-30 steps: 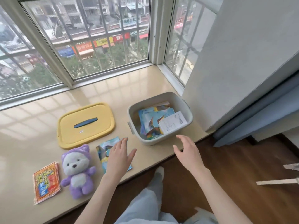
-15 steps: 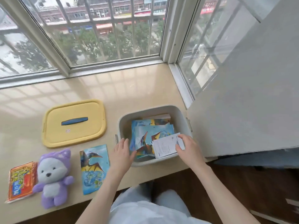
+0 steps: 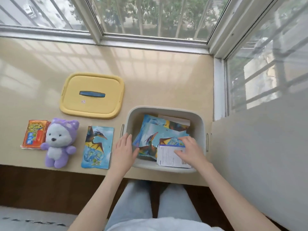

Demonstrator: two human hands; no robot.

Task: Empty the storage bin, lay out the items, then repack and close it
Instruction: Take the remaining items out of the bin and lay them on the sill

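We judge the white leaflet [image 3: 168,155] in the bin [image 3: 202,124] light and floppy; pinch its edge. Right hand [image 3: 190,151] lies on it, fingers spread flat; left hand [image 3: 125,150] rests at the bin's left rim, fingers together.

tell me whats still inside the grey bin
In the bin: overlapping pterosaur sheets and a white leaflet under the right hand. Anything beneath them is covered.

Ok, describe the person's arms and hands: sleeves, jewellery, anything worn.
Both forearms are bare up to the bottom edge of the picture; no sleeve shows. The left hand and right hand carry no glove, ring, watch or bracelet that I can see. Nails look short and unpainted, though blurred.
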